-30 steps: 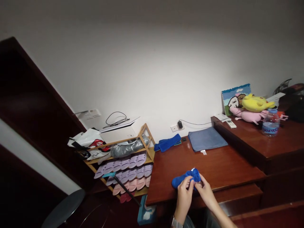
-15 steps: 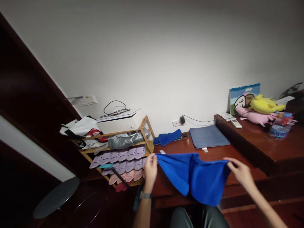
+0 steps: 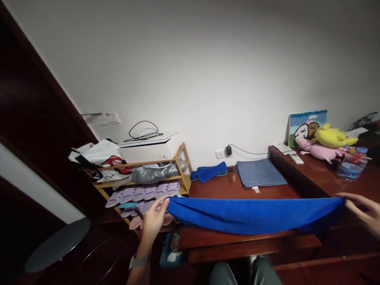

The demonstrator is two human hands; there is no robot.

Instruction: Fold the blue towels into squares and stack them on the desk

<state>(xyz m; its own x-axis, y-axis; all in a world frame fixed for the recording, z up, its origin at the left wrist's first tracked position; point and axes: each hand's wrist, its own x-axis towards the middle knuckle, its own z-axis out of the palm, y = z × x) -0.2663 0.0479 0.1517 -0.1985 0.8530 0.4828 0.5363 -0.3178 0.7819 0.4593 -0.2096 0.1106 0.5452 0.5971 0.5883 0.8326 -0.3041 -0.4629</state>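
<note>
A bright blue towel is stretched wide between my hands, its top edge nearly straight and its lower part hanging in a shallow curve above the desk's front. My left hand pinches one top corner in front of the shoe rack. At the far right my right hand pinches the opposite corner. Behind it on the wooden desk lie a folded grey-blue cloth with a white tag and a smaller folded blue cloth against the wall.
The wooden rack on the left holds purple slippers, a white box and bags. On the raised right section are plush toys, a plastic bottle and a remote. A round stool stands lower left.
My hands have moved apart, the left one leftward and the right one rightward. The towel has gone from sagging and bunched in the middle to pulled out lengthwise.
</note>
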